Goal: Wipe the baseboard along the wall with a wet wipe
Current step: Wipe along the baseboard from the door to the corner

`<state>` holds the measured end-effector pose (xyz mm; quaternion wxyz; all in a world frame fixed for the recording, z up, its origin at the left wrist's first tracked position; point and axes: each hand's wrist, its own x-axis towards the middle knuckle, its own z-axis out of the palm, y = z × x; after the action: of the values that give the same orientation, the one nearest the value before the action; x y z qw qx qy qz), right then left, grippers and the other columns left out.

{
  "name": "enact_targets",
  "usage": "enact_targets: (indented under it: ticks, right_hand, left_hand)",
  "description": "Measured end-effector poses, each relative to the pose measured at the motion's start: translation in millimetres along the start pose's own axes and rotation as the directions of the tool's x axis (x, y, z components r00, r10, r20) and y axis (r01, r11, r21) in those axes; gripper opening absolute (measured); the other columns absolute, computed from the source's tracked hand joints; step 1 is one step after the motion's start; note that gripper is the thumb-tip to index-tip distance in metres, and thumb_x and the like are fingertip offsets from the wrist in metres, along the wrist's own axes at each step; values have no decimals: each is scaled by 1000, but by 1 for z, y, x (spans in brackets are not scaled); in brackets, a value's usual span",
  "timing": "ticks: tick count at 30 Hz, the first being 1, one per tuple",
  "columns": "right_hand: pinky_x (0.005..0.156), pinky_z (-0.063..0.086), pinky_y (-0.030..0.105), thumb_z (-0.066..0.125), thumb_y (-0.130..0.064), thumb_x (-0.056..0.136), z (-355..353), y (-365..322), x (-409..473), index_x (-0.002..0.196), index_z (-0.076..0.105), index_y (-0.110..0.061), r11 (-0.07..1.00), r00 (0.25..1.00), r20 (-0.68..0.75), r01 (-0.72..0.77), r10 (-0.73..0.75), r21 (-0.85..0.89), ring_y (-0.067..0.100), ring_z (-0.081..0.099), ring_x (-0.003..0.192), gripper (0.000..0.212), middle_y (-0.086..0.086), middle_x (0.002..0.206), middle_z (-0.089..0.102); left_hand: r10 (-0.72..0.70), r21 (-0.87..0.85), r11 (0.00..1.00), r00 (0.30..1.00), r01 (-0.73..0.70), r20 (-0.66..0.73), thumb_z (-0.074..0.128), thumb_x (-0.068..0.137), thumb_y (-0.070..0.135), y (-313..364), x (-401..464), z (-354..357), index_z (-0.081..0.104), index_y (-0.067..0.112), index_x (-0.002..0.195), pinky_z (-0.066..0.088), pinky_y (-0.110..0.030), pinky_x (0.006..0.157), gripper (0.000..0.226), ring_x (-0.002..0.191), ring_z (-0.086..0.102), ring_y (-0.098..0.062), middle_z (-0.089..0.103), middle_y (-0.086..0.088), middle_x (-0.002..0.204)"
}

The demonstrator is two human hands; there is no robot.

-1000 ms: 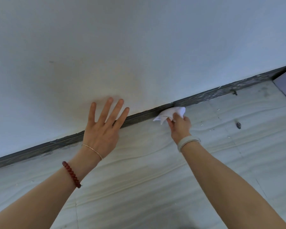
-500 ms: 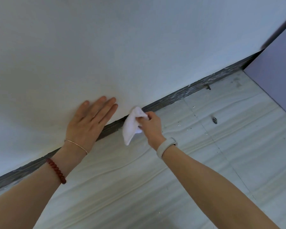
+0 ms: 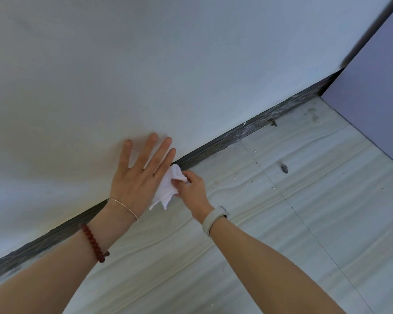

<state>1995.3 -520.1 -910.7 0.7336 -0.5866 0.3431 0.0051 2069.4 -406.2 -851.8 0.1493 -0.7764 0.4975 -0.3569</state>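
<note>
Head view: baseboard [image 3: 213,149] runs lower left to upper right.
Right hand [image 3: 192,189]: pinches wipe [image 3: 167,189] at baseboard.
Left hand [image 3: 137,177]: fingers straight, flat on wall [image 3: 168,64].

Right hand [image 3: 192,188] slid the wet wipe [image 3: 168,189] leftward along the baseboard [image 3: 213,149]

The left hand [image 3: 135,180] lies flat on the white wall [image 3: 145,75], its fingers [image 3: 161,152] straight and spread. Just beside it, the right hand [image 3: 194,191] pinches a crumpled white wet wipe [image 3: 167,189] against the dark baseboard [image 3: 216,147]. Small debris lies on the pale tiled floor [image 3: 304,200].
</note>
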Motion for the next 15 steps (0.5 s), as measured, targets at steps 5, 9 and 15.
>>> enact_targets:
  ticks: [5, 9, 15]
  right_hand:
    - [51, 44, 13, 53, -6, 86, -85, -46, 38, 63, 44, -22, 994, 890, -456, 59, -12, 89, 12, 46, 61, 29, -4, 63, 47]
    - [60, 37, 28, 53, -6, 85, -141, -78, 67, 62, 38, -24, 969, 712, -702, 181, -10, 169, 18, 41, 65, 33, -4, 61, 40]
    - [63, 44, 18, 49, -4, 89, -78, -49, 41, 62, 36, -22, 995, 921, -389, 63, -30, 72, 12, 43, 67, 35, -2, 68, 43]
  left_hand:
    - [14, 10, 1000, 999, -14, -38, 67, 80, 16, -2, 26, 10, 42, 13, 138, 2, -54, 112, 63, 143, 3, -28, 25, -6, 150]
    - [32, 127, 991, 999, -34, 19, 51, 89, 43, -5, 22, 15, 31, 16, 144, -9, -50, 115, 65, 144, -6, -22, 3, -2, 157]
    - [6, 68, 998, 1000, -6, 7, 39, 96, 45, -2, 28, 8, 40, 15, 139, -3, -47, 116, 52, 144, 1, -19, 20, 1, 154]
